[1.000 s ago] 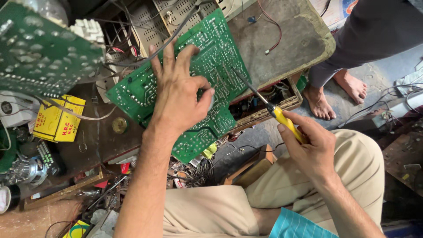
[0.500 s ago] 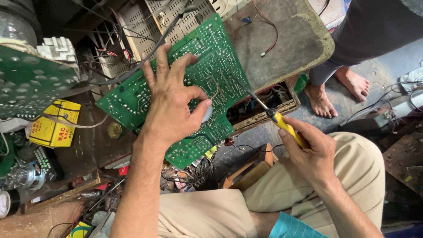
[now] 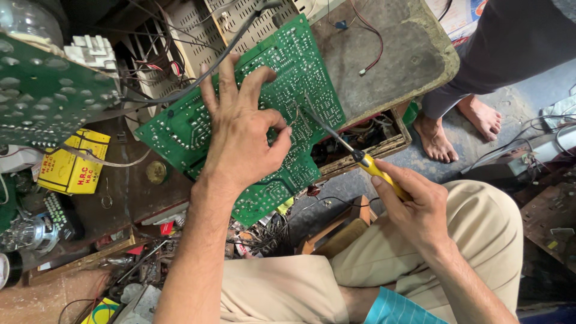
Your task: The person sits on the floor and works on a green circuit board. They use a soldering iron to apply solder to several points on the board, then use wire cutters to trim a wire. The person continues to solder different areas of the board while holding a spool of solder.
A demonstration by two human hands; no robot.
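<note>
Board top: the left hand (image 3: 243,138) covers the middle of the green board (image 3: 300,66); its upper right part lies bare.
Board's right edge: the iron (image 3: 354,156), held by the right hand (image 3: 414,210), slants across it.
Above the board: a black cable (image 3: 198,78) crosses.
Left: a second board (image 3: 42,96) and a yellow box (image 3: 72,162) crowd the table.
Below: loose parts and wires (image 3: 258,231) fill the gap before the knees.
Upper right: bare grey slab (image 3: 396,54), with another person's feet (image 3: 456,129) beside it.

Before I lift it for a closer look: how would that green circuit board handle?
The green circuit board looks thin, flat and stiff, so probably light. Wires run off its edges, so it may tug back. The left hand presses on it and the soldering iron tip touches it; the solder side is likely prickly and fragile.
</note>
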